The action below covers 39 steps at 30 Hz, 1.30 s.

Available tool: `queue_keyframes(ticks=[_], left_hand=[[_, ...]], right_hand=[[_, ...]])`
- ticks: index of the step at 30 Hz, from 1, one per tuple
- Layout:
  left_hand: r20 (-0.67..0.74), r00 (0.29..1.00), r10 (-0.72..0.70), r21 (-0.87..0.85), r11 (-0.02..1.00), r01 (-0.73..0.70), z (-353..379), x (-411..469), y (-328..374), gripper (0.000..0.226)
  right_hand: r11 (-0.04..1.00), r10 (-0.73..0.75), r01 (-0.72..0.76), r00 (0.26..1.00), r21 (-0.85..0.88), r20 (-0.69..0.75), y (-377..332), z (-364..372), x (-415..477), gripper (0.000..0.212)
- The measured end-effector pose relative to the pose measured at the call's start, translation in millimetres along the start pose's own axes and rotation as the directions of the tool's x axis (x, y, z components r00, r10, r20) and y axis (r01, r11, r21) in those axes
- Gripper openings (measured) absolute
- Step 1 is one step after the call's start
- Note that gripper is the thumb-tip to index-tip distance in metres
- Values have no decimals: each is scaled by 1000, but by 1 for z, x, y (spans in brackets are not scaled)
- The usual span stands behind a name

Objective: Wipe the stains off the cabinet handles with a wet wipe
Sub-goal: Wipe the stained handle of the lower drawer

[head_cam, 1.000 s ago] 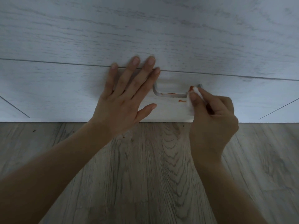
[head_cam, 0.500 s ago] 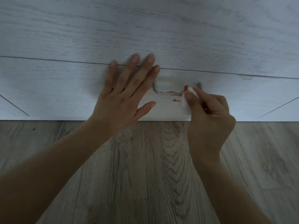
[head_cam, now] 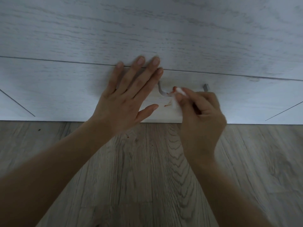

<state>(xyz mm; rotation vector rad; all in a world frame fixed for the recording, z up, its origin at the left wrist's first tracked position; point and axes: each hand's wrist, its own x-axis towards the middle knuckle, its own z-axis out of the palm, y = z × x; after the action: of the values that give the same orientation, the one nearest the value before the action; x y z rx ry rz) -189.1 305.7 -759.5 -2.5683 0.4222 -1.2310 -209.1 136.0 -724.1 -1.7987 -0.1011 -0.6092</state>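
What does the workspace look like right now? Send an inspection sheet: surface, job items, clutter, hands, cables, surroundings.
Surface: white wood-grain cabinet front, with a red smear on it just below the handle.
Job's things: the grey metal handle shows its left bend and right post, and the right hand hides most of the bar. The white wet wipe is on the bar, with red at its tip.
Clutter: a few dark specks on the floor.
Hands: left hand lies flat on the cabinet front beside the handle, fingers straight; right hand pinches the wet wipe.
Cables: nothing seen.
Surroundings: grey-brown wood-grain floor below the cabinet; nothing else seen.
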Motion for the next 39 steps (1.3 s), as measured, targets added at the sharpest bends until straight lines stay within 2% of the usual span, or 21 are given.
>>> queue_keyframes(ticks=[8,11,14,18,22,27,33,35,39], left_hand=[[-2,1000,18,-14,1000,-18,-1,-1,-4,66],[1,1000,20,-23,1000,-20,-2,-2,-5,65],[-3,1000,25,-24,999,-26,-2,-1,-6,65],[6,1000,26,-8,1000,-26,-2,-2,-7,66],[9,999,36,34,999,-36,0,-4,-8,67],[-2,1000,32,24,999,-31,3,-6,-8,68],[6,998,61,47,997,-61,3,-12,-17,67],[11,998,64,44,997,-64,3,-15,-19,66],[18,997,71,63,995,-72,3,-23,-23,66]], right_hand=[[996,74,-72,997,58,-30,-3,5,-1,20],[995,81,-82,996,54,25,-7,7,-2,20],[988,114,-111,993,104,-20,-7,8,-1,19],[997,71,-74,995,36,75,-11,11,-7,19],[981,153,-144,986,130,-66,-5,0,2,14],[993,92,-96,994,63,62,-9,7,-4,18],[999,23,-25,996,28,85,-10,10,-3,19],[999,25,-28,997,33,78,-9,13,-4,19],[997,70,-64,982,-37,174,-4,11,-25,15]])
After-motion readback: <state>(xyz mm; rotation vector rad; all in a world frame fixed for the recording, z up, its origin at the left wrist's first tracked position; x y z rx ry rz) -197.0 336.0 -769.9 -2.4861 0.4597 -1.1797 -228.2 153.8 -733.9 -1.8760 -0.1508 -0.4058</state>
